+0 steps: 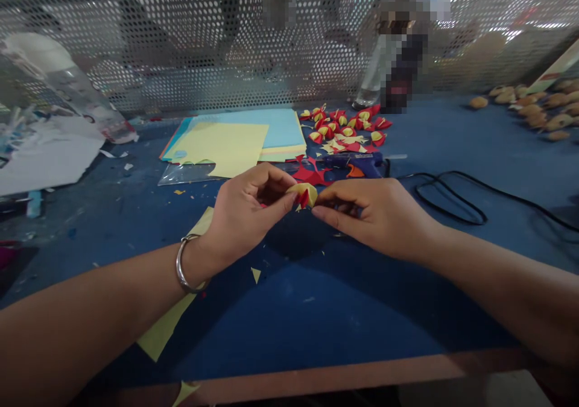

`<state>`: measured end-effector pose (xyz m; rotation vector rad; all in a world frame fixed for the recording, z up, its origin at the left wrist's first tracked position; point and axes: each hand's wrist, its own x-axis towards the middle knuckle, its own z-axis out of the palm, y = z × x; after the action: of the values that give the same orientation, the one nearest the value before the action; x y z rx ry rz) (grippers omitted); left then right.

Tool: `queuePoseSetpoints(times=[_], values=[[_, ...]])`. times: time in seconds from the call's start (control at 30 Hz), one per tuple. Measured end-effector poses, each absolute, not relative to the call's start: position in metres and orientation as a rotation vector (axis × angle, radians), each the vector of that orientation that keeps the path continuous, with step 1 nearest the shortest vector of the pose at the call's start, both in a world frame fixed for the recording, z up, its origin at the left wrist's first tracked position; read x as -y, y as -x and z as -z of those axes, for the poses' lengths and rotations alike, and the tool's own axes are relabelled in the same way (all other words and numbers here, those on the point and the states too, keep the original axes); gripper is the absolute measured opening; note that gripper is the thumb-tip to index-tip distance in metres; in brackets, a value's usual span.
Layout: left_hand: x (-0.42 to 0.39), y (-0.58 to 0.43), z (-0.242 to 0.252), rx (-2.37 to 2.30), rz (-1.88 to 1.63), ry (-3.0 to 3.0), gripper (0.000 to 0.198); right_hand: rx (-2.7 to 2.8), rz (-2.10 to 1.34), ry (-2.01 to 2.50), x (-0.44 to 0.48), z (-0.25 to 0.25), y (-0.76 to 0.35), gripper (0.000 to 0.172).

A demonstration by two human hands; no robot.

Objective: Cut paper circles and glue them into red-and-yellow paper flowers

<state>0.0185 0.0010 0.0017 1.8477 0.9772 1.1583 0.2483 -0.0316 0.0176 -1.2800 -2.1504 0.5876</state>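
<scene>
Between my two hands, above the blue table, is a small folded paper flower (pixel 307 195) in yellow and red. My left hand (pixel 253 208) pinches its red side between thumb and fingers; a silver bangle circles that wrist. With thumb and fingertips pressed together, my right hand (pixel 371 214) grips the yellow edge. Red paper scraps (pixel 311 172) lie just behind the flower. Farther back sits a cluster of similar red and yellow paper flowers (pixel 348 126). A yellow paper strip (pixel 169 325) lies partly under my left forearm.
A blue glue gun (pixel 366 163) rests behind my right hand, its black cable (pixel 452 214) looping right. Coloured paper sheets (pixel 235 141) are stacked behind my left hand. Bottles stand by the perforated metal screen (pixel 190 51). Brown nut-like pieces (pixel 538 111) lie far right, white paper (pixel 54 148) left.
</scene>
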Motion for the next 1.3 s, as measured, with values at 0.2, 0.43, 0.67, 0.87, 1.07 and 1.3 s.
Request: queuePoseSetpoints(times=[0.2, 0.43, 0.67, 0.87, 1.07, 1.3], values=[[0.004, -0.021, -0.004, -0.985, -1.151, -1.929, 0.012, 2.172, -0.514, 1.195, 0.035, -0.019, -0.24, 0.026], [0.008, -0.019, -0.008, -0.97, -1.142, -2.117, 0.007, 2.166, -0.516, 1.164, 0.036, -0.019, -0.239, 0.022], [0.005, -0.018, -0.004, -0.888, -1.08, -1.988, 0.013, 2.197, -0.453, 1.147, 0.034, -0.015, -0.242, 0.022], [-0.006, -0.018, 0.005, -0.849, -0.99, -1.712, 0.02, 2.21, -0.391, 1.102, 0.035, -0.013, -0.244, 0.018], [-0.005, -0.02, 0.001, -0.793, -0.978, -1.53, 0.029, 2.196, -0.441, 1.074, 0.036, -0.014, -0.244, 0.019], [-0.003, -0.021, 0.0, -0.804, -1.007, -1.526, 0.033, 2.122, -0.592, 1.108, 0.036, -0.012, -0.242, 0.021]])
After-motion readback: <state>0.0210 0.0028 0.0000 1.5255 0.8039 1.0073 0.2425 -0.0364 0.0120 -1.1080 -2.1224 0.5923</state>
